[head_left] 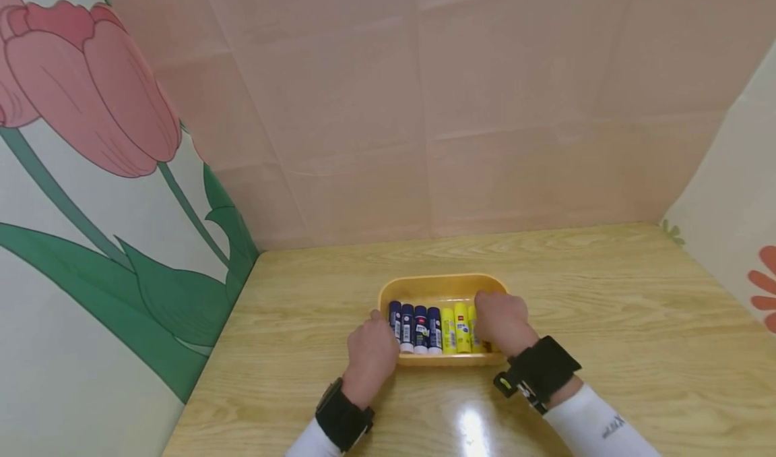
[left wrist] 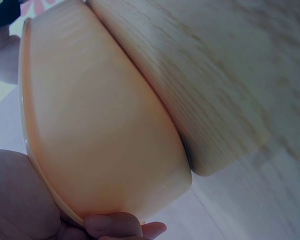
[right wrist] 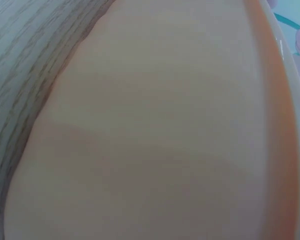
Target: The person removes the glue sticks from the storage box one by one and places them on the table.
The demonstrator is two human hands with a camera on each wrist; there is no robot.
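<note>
A yellow plastic tray sits on the wooden table, its long sides running left to right. Inside stand a row of glue sticks: several with dark blue caps on the left, and three yellow ones beside them on the right. My left hand grips the tray's left end; in the left wrist view its fingers bend over the outer wall at the rim. My right hand, fingers curled, holds the right end and covers that corner. The right wrist view shows only the tray's outer wall, not the fingers.
The wooden tabletop extends around the tray. Behind it rises a pinkish covered wall. A tulip-printed panel borders the left, and a pale panel with a red flower the right.
</note>
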